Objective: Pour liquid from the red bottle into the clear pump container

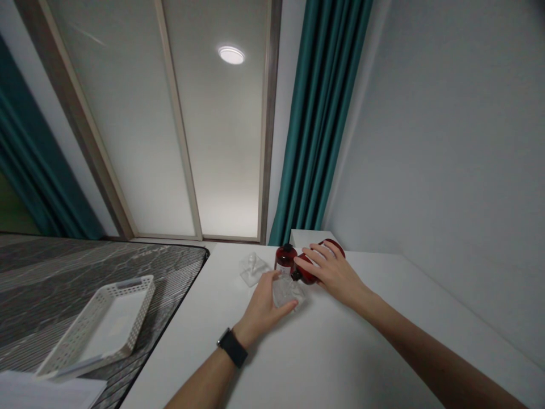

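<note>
My right hand [327,267] is wrapped around a dark red bottle [307,269], which is tipped on its side. Its black mouth points left, over a clear, see-through container [286,291] on the white table. The fingers and thumb of my left hand [267,304] hold that container at its near left side. Just behind it stands a second dark red bottle [285,259], upright with a black top. To the left lies a clear square piece with a knob, like a lid [252,268]. Whether liquid flows from the tilted bottle cannot be made out.
A white perforated basket [142,289] rests on a dark marbled surface [170,258] at the left, beside white sheets [51,392]. The white table [340,352] meets a grey wall at right. Behind it are a white box-like piece [310,236] and a teal curtain [319,125].
</note>
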`<state>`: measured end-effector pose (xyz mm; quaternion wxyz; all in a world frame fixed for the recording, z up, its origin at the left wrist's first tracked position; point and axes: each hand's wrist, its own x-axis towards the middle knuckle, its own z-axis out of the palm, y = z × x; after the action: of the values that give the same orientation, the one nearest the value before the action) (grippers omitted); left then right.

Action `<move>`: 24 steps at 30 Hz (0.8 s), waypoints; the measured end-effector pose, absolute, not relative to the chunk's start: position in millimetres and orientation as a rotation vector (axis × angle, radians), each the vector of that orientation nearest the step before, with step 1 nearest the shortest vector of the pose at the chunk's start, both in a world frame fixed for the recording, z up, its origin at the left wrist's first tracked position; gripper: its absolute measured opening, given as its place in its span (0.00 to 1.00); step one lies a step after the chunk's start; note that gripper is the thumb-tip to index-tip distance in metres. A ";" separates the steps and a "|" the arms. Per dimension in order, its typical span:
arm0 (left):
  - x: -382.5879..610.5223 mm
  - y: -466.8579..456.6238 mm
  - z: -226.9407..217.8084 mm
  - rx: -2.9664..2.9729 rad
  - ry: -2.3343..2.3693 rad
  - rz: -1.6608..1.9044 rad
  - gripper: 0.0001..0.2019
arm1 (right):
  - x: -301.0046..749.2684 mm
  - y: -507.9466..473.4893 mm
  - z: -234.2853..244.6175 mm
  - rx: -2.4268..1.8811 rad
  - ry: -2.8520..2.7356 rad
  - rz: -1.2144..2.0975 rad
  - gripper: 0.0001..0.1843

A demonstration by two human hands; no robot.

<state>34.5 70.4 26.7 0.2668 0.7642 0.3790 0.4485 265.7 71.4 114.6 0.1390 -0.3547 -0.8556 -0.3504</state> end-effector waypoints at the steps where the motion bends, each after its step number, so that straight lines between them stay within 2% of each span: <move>1: 34.7 70.4 26.7 2.062 1.027 1.209 0.30 | 265.5 71.3 114.8 -1.028 -2.474 -1.015 0.21; 24: 33.9 70.6 26.4 2.067 1.027 1.197 0.31 | 264.8 71.0 116.0 -1.036 -2.479 -1.025 0.20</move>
<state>33.9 70.6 26.4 0.2676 0.7660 0.3806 0.4435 264.8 71.0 116.0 0.1324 -0.3570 -0.8545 -0.3534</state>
